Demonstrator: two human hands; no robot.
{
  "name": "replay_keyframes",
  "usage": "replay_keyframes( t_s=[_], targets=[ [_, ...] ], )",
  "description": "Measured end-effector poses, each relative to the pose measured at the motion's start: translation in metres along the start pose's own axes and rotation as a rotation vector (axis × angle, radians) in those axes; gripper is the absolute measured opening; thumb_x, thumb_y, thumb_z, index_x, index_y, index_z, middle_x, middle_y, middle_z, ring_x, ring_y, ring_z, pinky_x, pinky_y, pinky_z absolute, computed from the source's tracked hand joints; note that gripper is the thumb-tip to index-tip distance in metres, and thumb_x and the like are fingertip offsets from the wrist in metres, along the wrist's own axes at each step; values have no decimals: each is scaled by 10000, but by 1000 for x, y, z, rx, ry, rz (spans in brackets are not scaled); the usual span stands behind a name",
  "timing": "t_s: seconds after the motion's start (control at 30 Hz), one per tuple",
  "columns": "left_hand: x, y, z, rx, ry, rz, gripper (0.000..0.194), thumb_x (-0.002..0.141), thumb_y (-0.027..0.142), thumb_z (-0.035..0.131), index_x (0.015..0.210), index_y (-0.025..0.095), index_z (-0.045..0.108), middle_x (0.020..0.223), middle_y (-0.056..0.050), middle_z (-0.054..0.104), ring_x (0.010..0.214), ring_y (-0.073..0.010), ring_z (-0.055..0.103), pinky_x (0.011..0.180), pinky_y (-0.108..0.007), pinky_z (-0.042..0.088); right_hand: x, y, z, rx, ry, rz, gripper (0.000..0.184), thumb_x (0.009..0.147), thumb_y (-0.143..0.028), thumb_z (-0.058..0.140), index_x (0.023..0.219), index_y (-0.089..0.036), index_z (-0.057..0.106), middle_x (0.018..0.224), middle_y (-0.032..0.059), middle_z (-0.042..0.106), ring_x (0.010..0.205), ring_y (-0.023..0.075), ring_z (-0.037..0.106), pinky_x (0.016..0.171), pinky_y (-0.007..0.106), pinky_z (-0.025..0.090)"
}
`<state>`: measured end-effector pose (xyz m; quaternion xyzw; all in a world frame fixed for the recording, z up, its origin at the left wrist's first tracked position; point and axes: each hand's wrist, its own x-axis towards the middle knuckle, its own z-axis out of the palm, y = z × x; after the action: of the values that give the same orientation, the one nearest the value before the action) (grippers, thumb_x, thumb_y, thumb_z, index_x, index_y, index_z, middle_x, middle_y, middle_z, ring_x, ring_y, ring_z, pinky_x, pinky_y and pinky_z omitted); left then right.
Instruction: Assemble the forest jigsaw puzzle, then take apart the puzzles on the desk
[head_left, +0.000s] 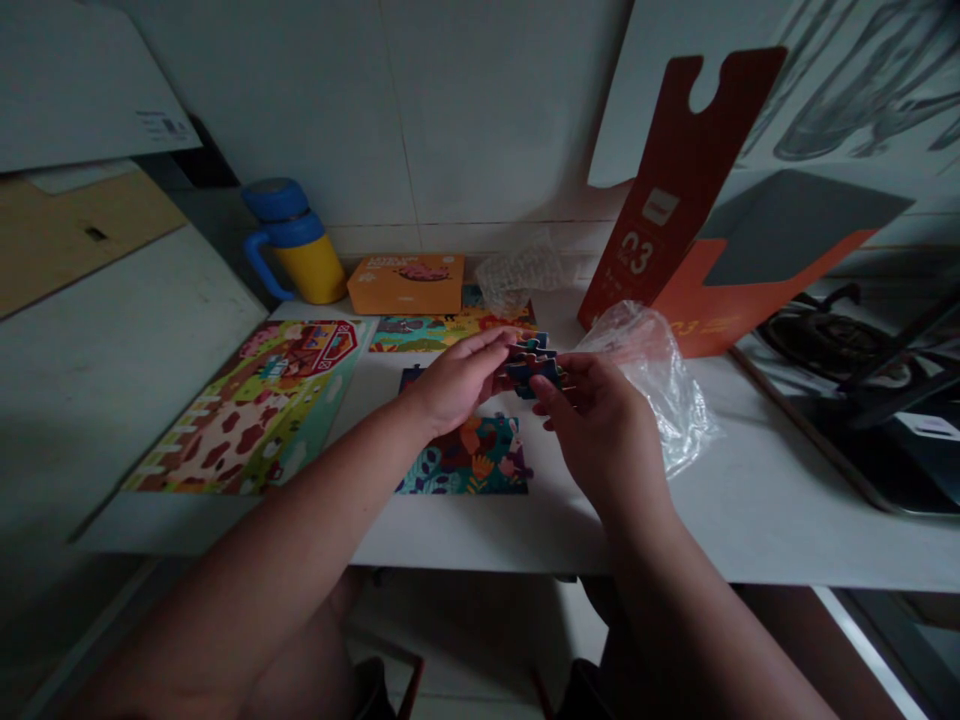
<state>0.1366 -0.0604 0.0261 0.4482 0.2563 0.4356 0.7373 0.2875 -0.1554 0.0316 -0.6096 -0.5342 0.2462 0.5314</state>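
Several dark blue and red jigsaw puzzle pieces [534, 368] are bunched together above the table, between my two hands. My left hand [463, 378] is closed around their left side, and my right hand [592, 405] pinches them from the right with the thumb on top. Below them lies a partly joined jigsaw puzzle [472, 465] with leaves and a rabbit on a dark teal ground. My left hand and forearm hide some of it. Behind my hands, a colourful picture sheet [420, 333] lies flat, partly covered.
A farm picture [247, 415] lies at the left. An orange box [409, 284] and a blue-and-yellow jug [300, 245] stand at the back. Clear plastic bags [660, 385] lie by an open red-orange carton [697, 270]. A black gas stove [862, 390] borders the table's right side.
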Motion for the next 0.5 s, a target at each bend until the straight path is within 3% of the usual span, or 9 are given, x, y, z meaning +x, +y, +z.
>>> replay_keyframes(
  t_s=[0.13, 0.23, 0.5],
  targets=[
    [-4, -6, 5, 27, -149, 9, 338, 946, 493, 716, 1061, 176, 712, 1130, -96, 752, 1043, -232, 705, 920, -375, 560, 1, 1, -2, -7, 62, 33, 439, 906, -494, 767, 1194, -235, 562, 897, 44, 782, 675, 204, 743, 603, 312, 550],
    [-8, -5, 5, 121, -191, 21, 387, 953, 559, 683, 1082, 195, 703, 1152, -90, 734, 1100, -257, 683, 978, -407, 543, 0, 0, -3, -65, 65, 17, 414, 932, -504, 734, 1213, -240, 583, 934, 58, 790, 708, 213, 753, 638, 326, 561],
    [-17, 12, -2, 771, -269, 179, 472, 1052, 626, 446, 1269, 245, 621, 1044, -51, 701, 1006, -225, 657, 958, -341, 492, 1, 1, -4, -149, 12, -55, 278, 1001, -482, 636, 1133, -241, 677, 950, 59, 783, 756, 213, 735, 677, 329, 539]
  ],
)
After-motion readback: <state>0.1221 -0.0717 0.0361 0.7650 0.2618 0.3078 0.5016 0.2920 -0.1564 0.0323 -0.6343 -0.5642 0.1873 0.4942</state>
